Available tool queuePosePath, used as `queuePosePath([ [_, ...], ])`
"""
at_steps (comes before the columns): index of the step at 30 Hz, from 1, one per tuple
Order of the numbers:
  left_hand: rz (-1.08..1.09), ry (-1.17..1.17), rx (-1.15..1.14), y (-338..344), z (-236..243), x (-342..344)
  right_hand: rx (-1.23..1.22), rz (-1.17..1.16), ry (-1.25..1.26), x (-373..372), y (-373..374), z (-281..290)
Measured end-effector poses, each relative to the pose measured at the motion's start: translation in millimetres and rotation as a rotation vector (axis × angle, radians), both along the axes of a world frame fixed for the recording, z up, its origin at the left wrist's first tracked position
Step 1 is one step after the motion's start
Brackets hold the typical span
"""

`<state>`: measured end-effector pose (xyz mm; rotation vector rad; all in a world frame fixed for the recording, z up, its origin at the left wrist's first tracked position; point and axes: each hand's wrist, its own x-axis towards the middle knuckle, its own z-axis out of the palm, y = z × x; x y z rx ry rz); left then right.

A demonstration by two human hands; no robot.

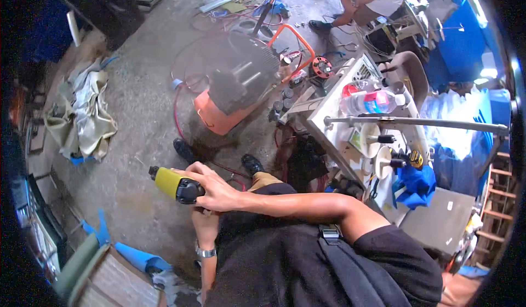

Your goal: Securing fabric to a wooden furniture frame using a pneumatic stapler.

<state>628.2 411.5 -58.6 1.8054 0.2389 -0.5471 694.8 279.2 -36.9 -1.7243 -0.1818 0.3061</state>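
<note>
My right hand (216, 190) is closed around a yellow-green and black handheld tool (169, 182) at the lower left of centre. A dark nozzle-like end of it points left; its exact kind is unclear. Just below, my left hand (205, 224) comes up close against the right one, a metal-banded watch at its wrist. Its fingers are hidden behind my right hand and the tool, so what they grip does not show. Both hands are in front of my dark clothing, above the concrete floor (137, 142).
An orange machine with a dark grey body (222, 112) stands ahead, with red hoses around it. To the right, a cluttered workbench (329, 126) holds a plastic bottle (375, 102) and a metal bar (416, 122). Crumpled pale cloth (90, 107) lies left. Another person (375, 6) sits at the far right.
</note>
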Motion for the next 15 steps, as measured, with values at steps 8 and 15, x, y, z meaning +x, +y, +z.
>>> queuePosePath([
  [8,-0.044,-0.070,-0.100,62.0,-18.2,111.8,0.043,-0.200,0.255,74.8,69.9,-17.2],
  [15,-0.040,0.144,-0.351,107.2,-42.4,143.2,-0.123,-0.172,0.433,104.1,41.9,62.5],
])
